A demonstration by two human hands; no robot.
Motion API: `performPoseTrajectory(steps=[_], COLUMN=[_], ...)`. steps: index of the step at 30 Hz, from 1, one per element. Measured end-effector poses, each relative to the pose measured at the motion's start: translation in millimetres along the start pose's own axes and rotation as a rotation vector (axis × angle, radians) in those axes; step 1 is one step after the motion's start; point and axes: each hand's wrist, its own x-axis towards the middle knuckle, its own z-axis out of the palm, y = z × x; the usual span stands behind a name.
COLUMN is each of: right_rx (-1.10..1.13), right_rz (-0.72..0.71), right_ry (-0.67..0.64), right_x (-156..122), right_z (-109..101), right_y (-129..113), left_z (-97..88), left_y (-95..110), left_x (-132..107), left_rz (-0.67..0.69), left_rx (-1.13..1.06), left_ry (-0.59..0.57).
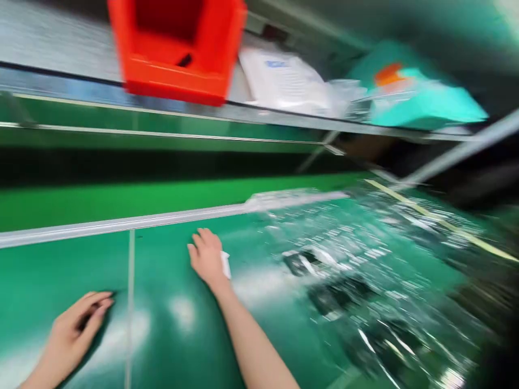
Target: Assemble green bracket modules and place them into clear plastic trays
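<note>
My left hand (pixel 77 329) is at the lower left, low over the green tabletop (pixel 170 346). Its thumb and forefinger curve together at the tips, and whatever may be between them is hidden. Farther forward, to the right of a pale seam line (pixel 131 302), my right hand (pixel 206 256) reaches over the same surface, fingers apart and nothing visible in them. A small white piece (pixel 225 265) shows at its wrist; blur hides what it is. Right of that arm lie clear plastic bags (pixel 348 259) with dark parts (pixel 332 294) in or under them.
A red bin (pixel 178 75) with a small dark piece inside stands on the shelf (pixel 60 43) above. Beside it are a white printed bag (pixel 284 81) and a turquoise bag (pixel 425 102). A pale rail (pixel 121 222) runs along the tabletop's back. Much is blurred.
</note>
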Motion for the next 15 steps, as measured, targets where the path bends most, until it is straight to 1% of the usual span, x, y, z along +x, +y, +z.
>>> performPoseTrajectory(steps=[1, 3, 5, 8, 10, 13, 15], right_rx=[0.033, 0.088, 0.123, 0.15, 0.128, 0.028, -0.023], right_rz=[-0.018, -0.05, -0.072, -0.092, -0.109, -0.151, -0.194], right_ry=[0.024, 0.068, 0.112, 0.162, 0.217, 0.32, 0.342], right_x=[5, 15, 22, 26, 27, 30, 32], right_z=[5, 18, 28, 38, 45, 56, 61], right_y=[5, 14, 20, 26, 31, 36, 38], left_z=[-4.1, -4.9, -0.7, 4.5, 5.2, 4.3, 3.8], left_y=[1, 4, 6, 9, 10, 8, 7], left_x=[0, 7, 16, 24, 26, 28, 30], left_rz=[-0.027, -0.055, -0.072, -0.077, -0.072, -0.067, -0.065], left_rx=[-0.107, -0.088, -0.072, -0.086, -0.108, -0.141, -0.162], left_ry=[-0.036, -0.024, -0.017, -0.021, -0.026, -0.03, -0.029])
